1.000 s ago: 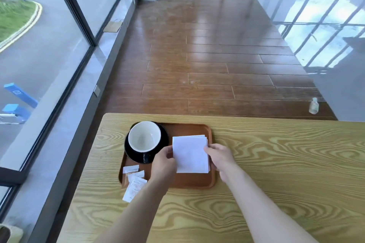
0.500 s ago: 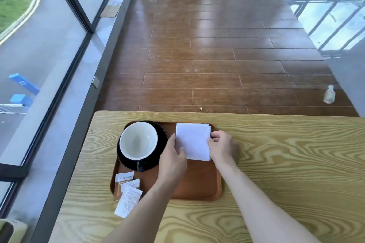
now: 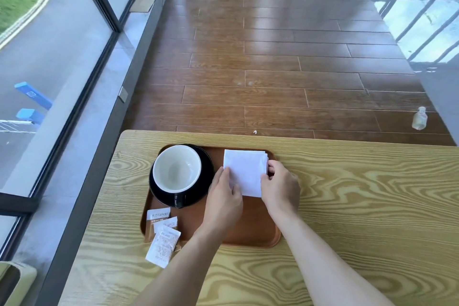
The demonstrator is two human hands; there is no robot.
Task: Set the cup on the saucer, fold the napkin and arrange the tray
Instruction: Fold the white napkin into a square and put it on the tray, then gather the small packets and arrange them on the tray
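Observation:
A white cup stands on a black saucer at the far left of a brown tray. A folded white napkin lies at the tray's far right corner. My left hand rests its fingers on the napkin's left edge. On the napkin's right edge, my right hand pinches the layers. Several sugar sachets lie at the tray's near left corner, one hanging over onto the table.
The tray sits near the left end of a light wooden table. Beyond the far edge is wooden floor with a small bottle on it. A glass wall runs along the left side.
Both hands have slid the napkin from the tray's middle to its far right corner. The view has tilted down and closer.

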